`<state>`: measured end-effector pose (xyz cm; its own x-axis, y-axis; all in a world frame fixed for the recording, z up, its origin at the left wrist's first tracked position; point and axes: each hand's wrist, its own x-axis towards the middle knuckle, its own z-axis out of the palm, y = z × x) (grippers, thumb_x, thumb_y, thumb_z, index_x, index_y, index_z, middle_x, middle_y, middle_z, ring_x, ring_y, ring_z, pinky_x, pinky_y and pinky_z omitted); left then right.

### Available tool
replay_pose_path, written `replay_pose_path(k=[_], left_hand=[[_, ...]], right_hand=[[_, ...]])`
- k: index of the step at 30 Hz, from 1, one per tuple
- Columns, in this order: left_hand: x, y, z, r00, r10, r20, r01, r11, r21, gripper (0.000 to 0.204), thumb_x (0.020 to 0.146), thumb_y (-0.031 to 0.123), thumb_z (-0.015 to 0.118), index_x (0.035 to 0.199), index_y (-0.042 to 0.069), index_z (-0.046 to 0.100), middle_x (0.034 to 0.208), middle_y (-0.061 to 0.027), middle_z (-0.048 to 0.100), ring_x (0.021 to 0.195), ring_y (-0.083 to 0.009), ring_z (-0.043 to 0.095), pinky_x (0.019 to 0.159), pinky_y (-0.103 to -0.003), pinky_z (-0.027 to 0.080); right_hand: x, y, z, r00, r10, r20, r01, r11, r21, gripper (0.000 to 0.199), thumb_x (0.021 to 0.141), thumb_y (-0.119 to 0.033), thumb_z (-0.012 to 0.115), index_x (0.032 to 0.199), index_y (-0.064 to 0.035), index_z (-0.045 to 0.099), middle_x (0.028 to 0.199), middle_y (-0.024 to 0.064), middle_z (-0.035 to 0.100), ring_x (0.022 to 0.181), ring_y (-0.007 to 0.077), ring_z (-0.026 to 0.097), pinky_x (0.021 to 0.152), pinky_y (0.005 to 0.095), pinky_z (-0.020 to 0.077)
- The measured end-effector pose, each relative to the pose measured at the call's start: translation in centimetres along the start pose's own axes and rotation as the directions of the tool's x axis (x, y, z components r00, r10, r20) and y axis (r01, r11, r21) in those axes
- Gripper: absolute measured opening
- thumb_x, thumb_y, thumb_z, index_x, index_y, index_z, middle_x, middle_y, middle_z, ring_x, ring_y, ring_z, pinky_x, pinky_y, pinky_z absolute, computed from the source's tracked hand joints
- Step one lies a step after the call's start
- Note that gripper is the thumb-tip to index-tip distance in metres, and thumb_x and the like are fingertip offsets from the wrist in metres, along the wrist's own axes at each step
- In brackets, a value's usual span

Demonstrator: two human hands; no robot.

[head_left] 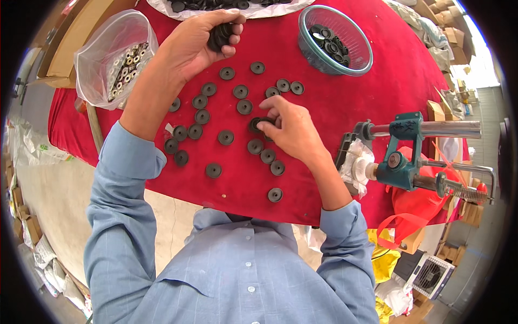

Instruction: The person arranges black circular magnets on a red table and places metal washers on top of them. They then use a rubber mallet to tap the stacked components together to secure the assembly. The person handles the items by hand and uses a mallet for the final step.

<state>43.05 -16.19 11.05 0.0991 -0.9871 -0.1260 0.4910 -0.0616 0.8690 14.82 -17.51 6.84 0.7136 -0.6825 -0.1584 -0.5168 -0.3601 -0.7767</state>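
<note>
My left hand [190, 44] is raised over the far left of the red-covered table, its fingers curled round several black discs [217, 38]. Lower and to the right, my right hand [294, 128] has its thumb and fingers closed on a black disc [254, 125] at the cloth; part of it is hidden by the fingertips. Around both hands lie many loose round black discs, each with a raised rim and a small centre, such as one disc [225, 137] between the hands and another disc [275, 195] near the front edge.
A clear plastic bowl [362, 54] of black rings stands at the far right. A clear bag [89, 75] of small metal-and-white parts sits at the left. More black pieces lie on a white sheet [189, 13] at the back. A green hand press [396, 170] occupies the right edge.
</note>
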Motion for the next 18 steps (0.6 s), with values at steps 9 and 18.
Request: replay_pose_path(k=[9, 18], left_hand=[[-3.2, 3.0, -1.2, 0.997, 0.064, -0.049, -0.054, 0.982, 0.181, 0.025, 0.109, 0.025, 0.065, 0.116, 0.002, 0.069, 0.103, -0.0038, 0.066, 0.088, -0.0107, 0.061, 0.065, -0.023, 0.049], [-0.9, 3.9, 1.5, 0.987, -0.045, -0.154, 0.065, 0.99, 0.126, 0.017, 0.106, 0.021, 0.066, 0.108, 0.005, 0.073, 0.095, -0.0049, 0.073, 0.086, -0.0171, 0.069, 0.075, -0.035, 0.055]], right_hand=[[-0.5, -0.2, 2.1, 0.987, -0.155, -0.036, 0.137, 0.942, -0.308, 0.034, 0.087, -0.012, 0.081, 0.116, -0.0033, 0.067, 0.107, 0.0187, 0.068, 0.1, 0.0422, 0.072, 0.085, 0.0528, 0.0598], [0.0, 0.0, 0.0, 0.945, -0.31, -0.102, 0.3, 0.948, -0.104, 0.026, 0.086, -0.009, 0.081, 0.109, -0.0032, 0.07, 0.1, 0.0165, 0.07, 0.095, 0.0365, 0.072, 0.082, 0.0489, 0.0583]])
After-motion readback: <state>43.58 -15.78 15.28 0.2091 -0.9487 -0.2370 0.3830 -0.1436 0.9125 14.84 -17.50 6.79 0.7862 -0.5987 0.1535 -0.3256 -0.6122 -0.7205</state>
